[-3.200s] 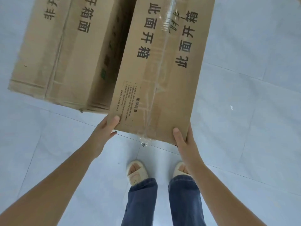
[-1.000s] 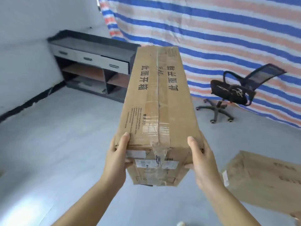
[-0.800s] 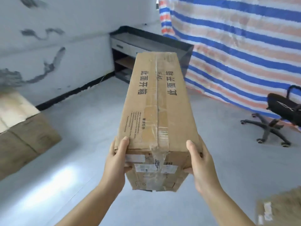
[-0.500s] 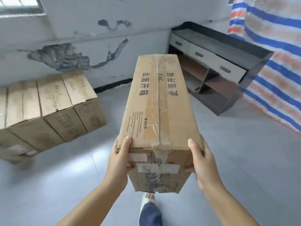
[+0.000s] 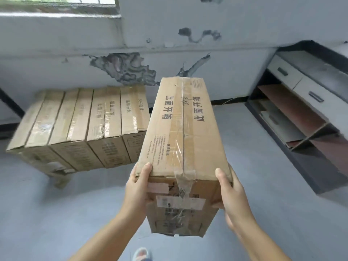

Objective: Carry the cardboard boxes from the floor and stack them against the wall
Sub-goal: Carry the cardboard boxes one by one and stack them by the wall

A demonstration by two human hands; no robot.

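Long cardboard box held off the floor, left hand and right hand gripping its near end, long axis pointing away toward the wall, right of the stacked boxes.

Both forearms are showing bare, with no sleeves reaching the left hand or the right hand, and no rings or watch are showing. Below the left hand, a pale slipper is peeking in over a dark blue trouser hem.
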